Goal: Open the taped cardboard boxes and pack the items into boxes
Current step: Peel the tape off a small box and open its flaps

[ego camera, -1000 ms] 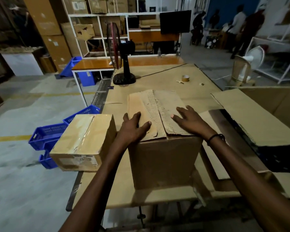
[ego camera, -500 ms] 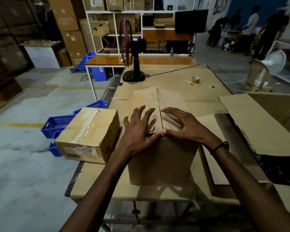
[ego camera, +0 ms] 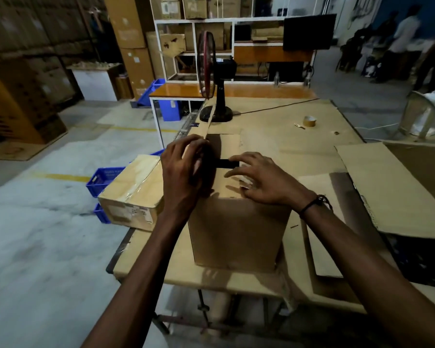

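A tall brown cardboard box (ego camera: 236, 232) stands on the table (ego camera: 281, 136) in front of me. My left hand (ego camera: 186, 169) grips its left top flap (ego camera: 209, 119), which stands up nearly on edge. My right hand (ego camera: 260, 180) rests with spread fingers on the right top flap (ego camera: 230, 149), which lies flat. A dark gap shows between the two hands. To the left, a smaller box sealed with clear tape (ego camera: 133, 194) sits at the table's left edge.
A roll of brown tape (ego camera: 309, 121) and a standing fan (ego camera: 212, 79) are at the far end of the table. A large open carton (ego camera: 399, 187) lies at the right. Blue crates (ego camera: 103, 175) sit on the floor at the left. People stand far back right.
Both hands lay flat on the shut flaps, then met at the middle seam. Now my left hand has pulled the left flap up while my right hand stays on the right flap.
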`<state>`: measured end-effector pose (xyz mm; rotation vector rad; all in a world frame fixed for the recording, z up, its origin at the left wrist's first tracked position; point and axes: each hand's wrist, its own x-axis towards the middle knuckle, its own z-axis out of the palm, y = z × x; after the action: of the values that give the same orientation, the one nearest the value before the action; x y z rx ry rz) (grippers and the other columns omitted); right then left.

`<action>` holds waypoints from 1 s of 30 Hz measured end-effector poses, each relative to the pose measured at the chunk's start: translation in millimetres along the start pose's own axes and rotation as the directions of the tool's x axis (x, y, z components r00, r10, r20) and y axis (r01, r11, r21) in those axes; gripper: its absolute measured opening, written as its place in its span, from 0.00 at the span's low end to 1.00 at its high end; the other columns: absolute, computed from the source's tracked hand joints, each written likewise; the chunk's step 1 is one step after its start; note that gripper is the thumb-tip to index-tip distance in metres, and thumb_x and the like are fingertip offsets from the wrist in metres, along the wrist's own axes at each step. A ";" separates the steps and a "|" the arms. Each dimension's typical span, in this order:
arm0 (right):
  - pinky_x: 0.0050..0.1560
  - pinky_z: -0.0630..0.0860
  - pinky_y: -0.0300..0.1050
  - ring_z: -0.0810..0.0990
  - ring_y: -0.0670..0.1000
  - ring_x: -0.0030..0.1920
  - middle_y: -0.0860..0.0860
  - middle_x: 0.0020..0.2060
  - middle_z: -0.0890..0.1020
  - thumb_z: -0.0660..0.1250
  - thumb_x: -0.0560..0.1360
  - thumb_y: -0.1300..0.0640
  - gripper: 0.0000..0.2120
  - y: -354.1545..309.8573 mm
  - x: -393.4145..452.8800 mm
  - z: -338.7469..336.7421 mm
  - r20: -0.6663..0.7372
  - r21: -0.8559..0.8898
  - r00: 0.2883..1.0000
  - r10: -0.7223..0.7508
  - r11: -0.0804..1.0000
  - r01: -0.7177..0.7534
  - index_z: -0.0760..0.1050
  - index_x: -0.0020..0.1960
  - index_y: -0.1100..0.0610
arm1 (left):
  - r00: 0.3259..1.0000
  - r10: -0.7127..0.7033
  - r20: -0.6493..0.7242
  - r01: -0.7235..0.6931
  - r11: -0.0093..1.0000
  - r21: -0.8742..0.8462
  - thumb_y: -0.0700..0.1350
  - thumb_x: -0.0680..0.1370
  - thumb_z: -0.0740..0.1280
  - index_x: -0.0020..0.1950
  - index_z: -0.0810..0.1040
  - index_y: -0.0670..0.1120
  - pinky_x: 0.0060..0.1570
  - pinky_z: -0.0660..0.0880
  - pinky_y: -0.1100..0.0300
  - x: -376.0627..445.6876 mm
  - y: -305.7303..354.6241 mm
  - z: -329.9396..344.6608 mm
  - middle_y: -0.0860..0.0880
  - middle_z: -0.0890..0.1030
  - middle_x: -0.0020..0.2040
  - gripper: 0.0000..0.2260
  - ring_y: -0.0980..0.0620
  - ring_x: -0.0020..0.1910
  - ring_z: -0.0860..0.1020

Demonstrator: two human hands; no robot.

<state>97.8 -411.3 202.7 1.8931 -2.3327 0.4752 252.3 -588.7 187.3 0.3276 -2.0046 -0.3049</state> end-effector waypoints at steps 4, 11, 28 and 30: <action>0.71 0.69 0.58 0.68 0.54 0.75 0.48 0.70 0.77 0.73 0.72 0.64 0.18 1.1 -3.3 -5.7 -0.234 -0.099 0.972 0.001 0.995 -0.025 0.82 0.59 0.50 | 1.000 0.029 -0.012 -0.028 0.998 0.059 0.39 0.76 0.73 0.66 0.81 0.44 0.66 0.68 0.52 -1.3 3.5 -2.9 0.45 0.80 0.67 0.18 0.46 0.70 0.71; 0.74 0.66 0.61 0.72 0.60 0.73 0.55 0.61 0.84 0.70 0.68 0.75 0.17 11.2 -19.8 -25.8 -0.574 -0.373 0.812 0.105 0.849 -0.373 0.84 0.52 0.58 | 0.999 0.013 -0.051 0.002 0.961 0.277 0.34 0.69 0.67 0.62 0.83 0.42 0.66 0.64 0.51 3.7 -5.1 -12.7 0.44 0.83 0.63 0.21 0.43 0.69 0.71; 0.46 0.74 0.49 0.81 0.61 0.52 0.58 0.54 0.83 0.62 0.80 0.59 0.13 68.9 -36.2 -13.3 -0.086 -0.185 0.767 0.636 0.746 -0.639 0.80 0.61 0.55 | 0.691 -0.410 0.596 0.305 0.912 0.274 0.54 0.86 0.56 0.80 0.63 0.48 0.63 0.74 0.45 -8.6 -41.4 33.0 0.38 0.71 0.73 0.23 0.36 0.66 0.75; 0.50 0.76 0.50 0.80 0.61 0.54 0.58 0.57 0.82 0.61 0.81 0.57 0.13 74.1 -32.8 -11.7 -0.041 -0.121 0.760 0.648 0.752 -0.648 0.78 0.63 0.55 | 0.661 -0.414 0.626 0.323 0.910 0.262 0.56 0.86 0.58 0.82 0.60 0.50 0.62 0.74 0.46 -5.5 -46.1 36.4 0.37 0.69 0.73 0.25 0.35 0.65 0.75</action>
<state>32.1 -363.8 191.8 0.9665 -2.9031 0.3494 226.3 -627.0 150.6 0.8133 -2.6781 -0.6248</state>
